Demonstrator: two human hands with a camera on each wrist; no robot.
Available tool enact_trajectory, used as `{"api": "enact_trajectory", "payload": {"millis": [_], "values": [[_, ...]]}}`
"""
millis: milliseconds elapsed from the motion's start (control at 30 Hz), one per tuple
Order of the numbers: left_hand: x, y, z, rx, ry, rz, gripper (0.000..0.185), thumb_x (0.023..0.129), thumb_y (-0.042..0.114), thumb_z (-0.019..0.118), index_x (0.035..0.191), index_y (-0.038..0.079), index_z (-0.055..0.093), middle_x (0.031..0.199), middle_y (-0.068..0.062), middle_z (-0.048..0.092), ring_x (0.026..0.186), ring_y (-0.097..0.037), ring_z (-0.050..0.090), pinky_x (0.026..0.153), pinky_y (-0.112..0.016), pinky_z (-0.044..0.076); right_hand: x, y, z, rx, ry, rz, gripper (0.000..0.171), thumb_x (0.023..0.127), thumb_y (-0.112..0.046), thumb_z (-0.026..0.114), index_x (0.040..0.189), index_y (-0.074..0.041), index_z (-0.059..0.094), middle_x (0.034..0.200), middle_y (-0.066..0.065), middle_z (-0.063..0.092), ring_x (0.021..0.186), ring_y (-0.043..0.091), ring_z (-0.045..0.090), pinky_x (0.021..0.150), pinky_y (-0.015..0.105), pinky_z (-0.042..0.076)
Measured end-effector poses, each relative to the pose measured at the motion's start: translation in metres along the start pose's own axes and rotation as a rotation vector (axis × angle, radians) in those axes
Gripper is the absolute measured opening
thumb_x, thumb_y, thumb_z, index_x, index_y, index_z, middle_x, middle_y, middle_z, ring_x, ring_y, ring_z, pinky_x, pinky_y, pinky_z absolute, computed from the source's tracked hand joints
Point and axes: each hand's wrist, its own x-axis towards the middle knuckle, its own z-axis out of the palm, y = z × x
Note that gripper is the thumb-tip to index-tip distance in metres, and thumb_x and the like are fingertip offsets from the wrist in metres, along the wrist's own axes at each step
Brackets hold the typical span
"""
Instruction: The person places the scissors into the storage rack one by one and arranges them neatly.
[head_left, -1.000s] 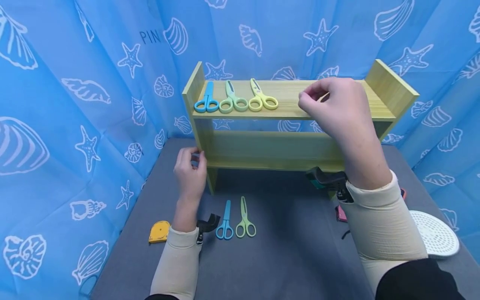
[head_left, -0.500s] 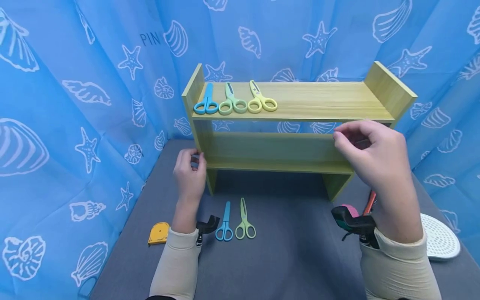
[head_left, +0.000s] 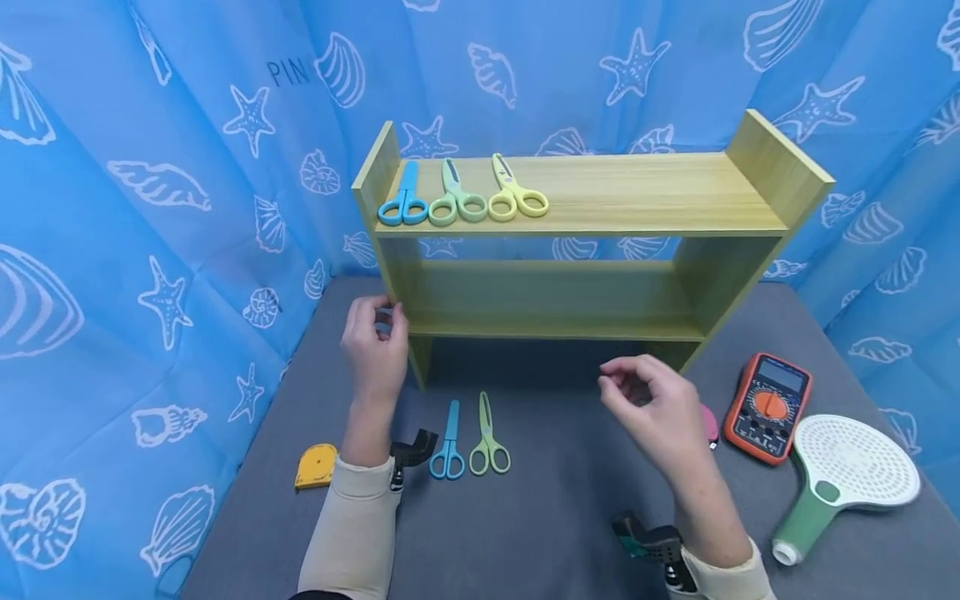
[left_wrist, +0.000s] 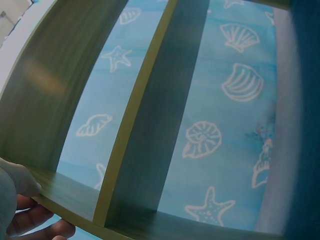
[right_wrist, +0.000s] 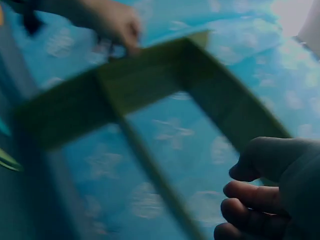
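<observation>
— blue shell-and-starfish curtain (head_left: 150, 250) all round, grey table (head_left: 570, 517) underneath. from the head view?

— wooden shelf (head_left: 600, 196) at the back of the table. left hand (head_left: 375, 350) gripping its left upright, fingers curled round the edge. right hand (head_left: 660, 412) hovering above the table in front of the shelf, fingers loosely curled, holding nothing. blue, green and yellow scissors (head_left: 461, 196) side by side on the top board; blue scissors (head_left: 447, 446) and green scissors (head_left: 487, 437) flat on the table just beside the left forearm. multimeter (head_left: 768, 404), white strainer (head_left: 847, 471) and a yellow tape measure (head_left: 317, 465) further off.

— left wrist view?

— shelf boards (left_wrist: 150, 125) close up against the curtain, fingers (left_wrist: 22, 210) wrapped on the lower edge.

— right wrist view?

— blurred. shelf frame (right_wrist: 150, 85) and left hand (right_wrist: 110, 22) across it; right fingers (right_wrist: 250, 200) bent, clamped on nothing.

— risks?

— probably a tilt or slide of the shelf under a one-sided pull, spilling the top scissors. possibly a knock on the multimeter with a careless right sweep.
</observation>
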Motion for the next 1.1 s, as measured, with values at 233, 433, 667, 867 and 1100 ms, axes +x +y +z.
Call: {"api": "enact_trajectory", "payload": {"millis": [233, 433, 667, 867, 1100], "values": [[0.001, -0.001, 0.001, -0.009, 0.018, -0.003, 0.006, 0.096, 0.0, 0.067, 0.1, -0.003, 0.065, 0.095, -0.017, 0.064, 0.077, -0.03, 0.065, 0.059, -0.027, 0.048, -0.025, 0.003, 0.059, -0.078, -0.242, 0.041, 0.015, 0.084, -0.009, 0.08, 0.098, -0.012, 0.075, 0.089, -0.003, 0.066, 0.076, 0.012, 0.061, 0.067, 0.034, 0.054], [0.0, -0.001, 0.001, -0.012, 0.02, -0.005, 0.006, 0.095, -0.001, 0.068, 0.1, -0.003, 0.064, 0.095, -0.017, 0.064, 0.078, -0.029, 0.065, 0.058, -0.032, 0.049, -0.037, 0.004, 0.099, -0.125, -0.385, 0.092, 0.013, 0.085, -0.018, 0.08, 0.098, -0.015, 0.076, 0.091, -0.007, 0.066, 0.078, 0.013, 0.063, 0.069, 0.034, 0.053], [0.0, -0.001, 0.001, -0.01, 0.014, 0.011, 0.007, 0.096, 0.0, 0.067, 0.1, -0.004, 0.064, 0.096, -0.018, 0.063, 0.078, -0.029, 0.065, 0.057, -0.033, 0.05, -0.047, 0.006, 0.127, -0.181, -0.5, 0.108, 0.01, 0.086, -0.015, 0.078, 0.095, -0.01, 0.077, 0.086, -0.003, 0.064, 0.077, 0.014, 0.062, 0.068, 0.036, 0.053], [0.0, -0.003, 0.002, -0.019, 0.018, 0.012, 0.006, 0.095, 0.0, 0.067, 0.1, -0.003, 0.064, 0.096, -0.018, 0.063, 0.077, -0.029, 0.065, 0.059, -0.027, 0.047, -0.052, 0.005, 0.142, -0.257, -0.499, 0.074, 0.005, 0.084, -0.007, 0.073, 0.088, -0.008, 0.076, 0.078, -0.002, 0.059, 0.066, 0.011, 0.05, 0.058, 0.032, 0.045], [0.0, -0.002, 0.002, -0.031, 0.019, 0.01, 0.006, 0.096, 0.0, 0.067, 0.1, -0.003, 0.065, 0.095, -0.019, 0.063, 0.077, -0.03, 0.065, 0.06, -0.023, 0.047, -0.052, 0.01, 0.152, -0.251, -0.503, 0.137, 0.018, 0.082, -0.006, 0.072, 0.068, -0.015, 0.066, 0.062, -0.007, 0.051, 0.054, 0.01, 0.042, 0.049, 0.028, 0.039]]}}
